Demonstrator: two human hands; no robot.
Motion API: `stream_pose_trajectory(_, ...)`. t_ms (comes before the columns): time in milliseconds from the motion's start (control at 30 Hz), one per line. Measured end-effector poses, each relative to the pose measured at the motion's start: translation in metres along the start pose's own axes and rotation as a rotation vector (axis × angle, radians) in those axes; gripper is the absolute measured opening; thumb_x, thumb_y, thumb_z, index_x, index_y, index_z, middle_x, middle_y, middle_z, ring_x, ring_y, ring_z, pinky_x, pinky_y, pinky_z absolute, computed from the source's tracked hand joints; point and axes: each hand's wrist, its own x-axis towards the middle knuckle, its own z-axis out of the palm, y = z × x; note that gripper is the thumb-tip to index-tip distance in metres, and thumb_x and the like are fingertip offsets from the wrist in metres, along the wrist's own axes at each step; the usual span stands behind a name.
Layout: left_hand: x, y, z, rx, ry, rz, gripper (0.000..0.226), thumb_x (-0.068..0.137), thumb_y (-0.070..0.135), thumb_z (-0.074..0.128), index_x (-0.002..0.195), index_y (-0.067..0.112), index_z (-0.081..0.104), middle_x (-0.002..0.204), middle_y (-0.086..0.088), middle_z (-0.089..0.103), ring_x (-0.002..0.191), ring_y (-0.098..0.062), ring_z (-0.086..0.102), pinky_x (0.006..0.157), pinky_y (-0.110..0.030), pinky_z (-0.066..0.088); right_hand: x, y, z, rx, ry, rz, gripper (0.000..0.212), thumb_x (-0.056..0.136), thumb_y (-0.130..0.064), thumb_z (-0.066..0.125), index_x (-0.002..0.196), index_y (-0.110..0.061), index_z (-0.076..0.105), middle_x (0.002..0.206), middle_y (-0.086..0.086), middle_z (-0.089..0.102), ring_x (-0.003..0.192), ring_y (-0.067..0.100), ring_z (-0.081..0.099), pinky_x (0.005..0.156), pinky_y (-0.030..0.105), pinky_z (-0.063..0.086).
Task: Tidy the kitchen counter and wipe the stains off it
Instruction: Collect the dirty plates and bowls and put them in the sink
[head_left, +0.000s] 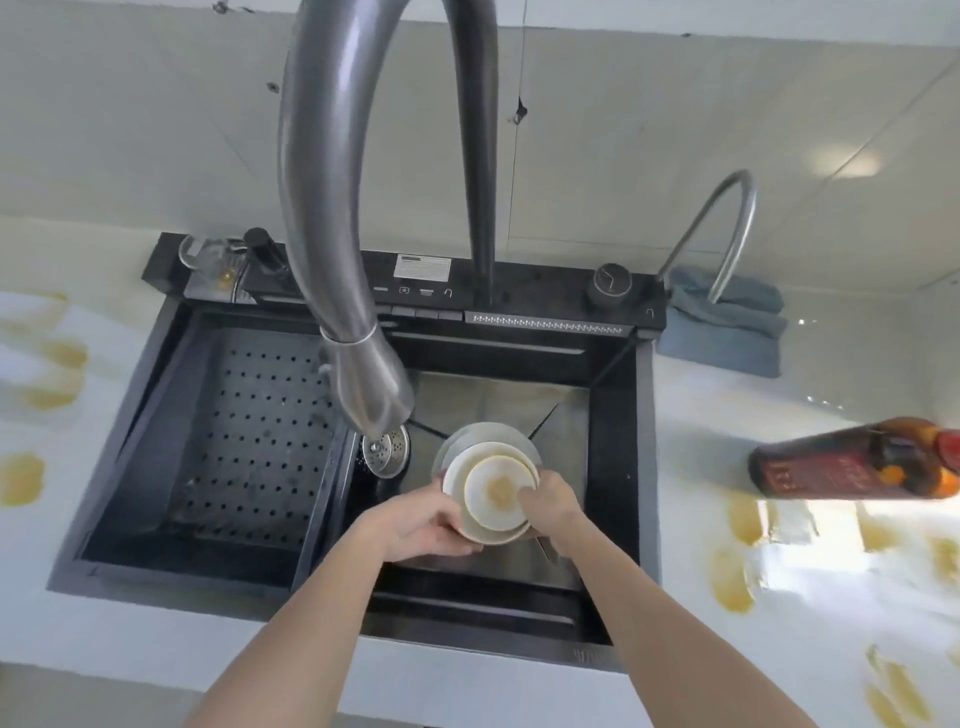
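Observation:
A stack of white plates (491, 486) hangs low inside the dark sink (618, 457), the top small plate marked with a yellow-brown stain. My left hand (423, 525) grips the stack's left edge. My right hand (550, 501) grips its right edge, fingers over the rim. Yellow-brown stains (732, 582) dot the white counter (727, 395) on both sides of the sink. A folded grey-blue cloth (727, 327) lies on the counter behind the sink's right corner.
A tall grey faucet (332, 218) arches over the sink, its head just left of the plates. A perforated drain tray (249, 441) fills the sink's left half. A dark sauce bottle (852, 460) lies at the right. A thin curved tap (727, 234) stands by the cloth.

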Motion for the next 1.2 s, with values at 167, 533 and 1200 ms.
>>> stream_pose_trajectory(167,0.037,0.007,0.003,0.057,0.239,0.024,0.065,0.084,0.026,0.076,0.138,0.033,0.042,0.129,-0.006,0.061,0.115,-0.028,0.064,0.080,-0.041,0.061,0.029,-0.007,0.013,-0.075,0.079,-0.017,0.043,0.094,-0.012,0.042,0.135,-0.019,0.054,0.129,0.014,0.057,0.111,0.032,0.060,0.089,0.035,0.055)
stream_pose_trajectory(533,0.053,0.019,0.017,0.445,0.565,0.049,0.043,0.097,0.016,0.047,0.136,0.033,0.044,0.118,-0.001,0.058,0.084,-0.024,0.069,0.057,-0.030,0.062,0.047,-0.004,0.023,-0.188,0.196,-0.042,0.043,0.087,-0.012,0.057,0.130,-0.017,0.054,0.123,0.012,0.057,0.109,0.034,0.063,0.094,0.041,0.056)
stream_pose_trajectory(1200,-0.175,0.010,-0.024,0.424,0.621,0.590,0.058,0.095,0.024,0.055,0.149,0.032,0.037,0.142,0.005,0.052,0.117,-0.010,0.054,0.098,-0.027,0.044,-0.139,-0.093,0.098,-0.119,0.193,-0.718,0.037,0.093,-0.014,0.060,0.130,-0.016,0.060,0.127,-0.002,0.059,0.115,0.014,0.058,0.093,0.021,0.037)
